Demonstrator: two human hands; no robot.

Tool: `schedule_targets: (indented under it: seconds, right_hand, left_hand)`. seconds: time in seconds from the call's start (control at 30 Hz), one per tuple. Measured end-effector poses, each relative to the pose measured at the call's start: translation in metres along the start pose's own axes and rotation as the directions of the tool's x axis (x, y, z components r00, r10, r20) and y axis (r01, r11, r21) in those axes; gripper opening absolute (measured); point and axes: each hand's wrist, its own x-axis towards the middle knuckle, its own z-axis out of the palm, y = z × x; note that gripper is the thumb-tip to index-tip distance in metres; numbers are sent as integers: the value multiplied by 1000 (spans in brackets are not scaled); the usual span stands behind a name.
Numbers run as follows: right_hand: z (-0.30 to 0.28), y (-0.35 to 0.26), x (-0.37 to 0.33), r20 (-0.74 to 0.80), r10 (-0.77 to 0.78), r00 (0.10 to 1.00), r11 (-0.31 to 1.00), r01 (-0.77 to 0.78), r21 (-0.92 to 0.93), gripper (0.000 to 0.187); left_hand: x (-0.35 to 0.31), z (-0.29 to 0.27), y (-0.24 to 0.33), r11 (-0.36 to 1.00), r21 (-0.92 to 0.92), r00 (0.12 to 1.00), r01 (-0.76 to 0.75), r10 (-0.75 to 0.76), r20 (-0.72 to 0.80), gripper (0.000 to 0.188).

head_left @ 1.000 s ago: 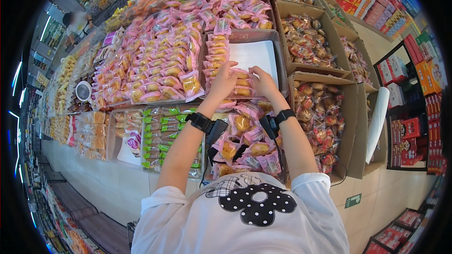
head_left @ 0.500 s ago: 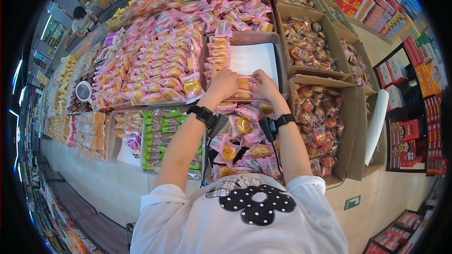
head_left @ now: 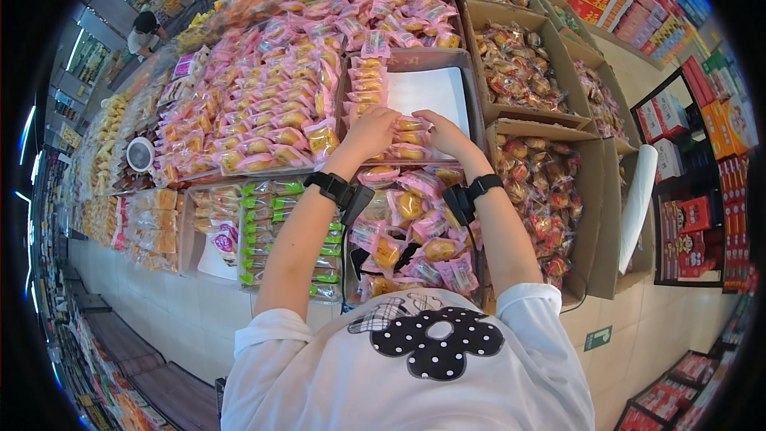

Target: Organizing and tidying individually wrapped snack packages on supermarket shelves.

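In a grey plastic tray (head_left: 472, 94), small yellow cakes in pink wrappers lie in two stacked columns. The full left column (head_left: 368, 84) runs along the tray's left wall; a shorter one sits beside it near the front. My left hand (head_left: 372, 134) and my right hand (head_left: 445, 136) pinch the two ends of the top wrapped cake (head_left: 410, 123) in the shorter column. Their fingertips are curled in, partly hidden by the hands. White card (head_left: 431, 96) lines the tray floor behind that cake. Black bands circle both wrists.
Loose wrapped cakes (head_left: 411, 207) fill a tray nearest me. To the left rises a broad heap of pink-wrapped cakes (head_left: 271, 104), with green-ended packs (head_left: 267, 231) in front. Cardboard boxes (head_left: 586, 207) of wrapped snacks stand right, beside a white roll (head_left: 638, 207). Another person (head_left: 144, 36) is far left.
Both hands have shifted a little away from me along the shorter column, and now close on the cake at its far end. The whole view has tilted slightly.
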Motion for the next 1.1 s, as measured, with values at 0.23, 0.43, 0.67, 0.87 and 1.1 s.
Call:
schedule_targets:
  seconds: [0.23, 0.43, 0.67, 0.87, 1.1]
  right_hand:
    - [5, 8, 9, -2, -75, 997, 997, 75, -11, 45]
    - [-23, -43, -31, -241, -108, 965, 994, 107, -16, 40]
    - [-37, -83, -164, -36, 38, 999, 998, -37, 40, 37]
    - [6, -75, -204, -364, -55, 930, 915, -98, -391, 57]
    - [14, -81, -199, -332, 31, 943, 941, -139, -308, 61]
  left_hand:
    - [-14, -23, -7, 997, -62, 992, 48, -54, -112, 33]
    - [-67, -72, 49, 743, -667, 964, 55, -213, -158, 25]
    - [-140, -34, 78, 635, -737, 972, 229, -114, 204, 30]
    - [-128, -10, 129, 760, -638, 992, 122, -112, 57, 35]
    - [-135, 5, 131, 583, -803, 987, 124, -153, 41, 45]
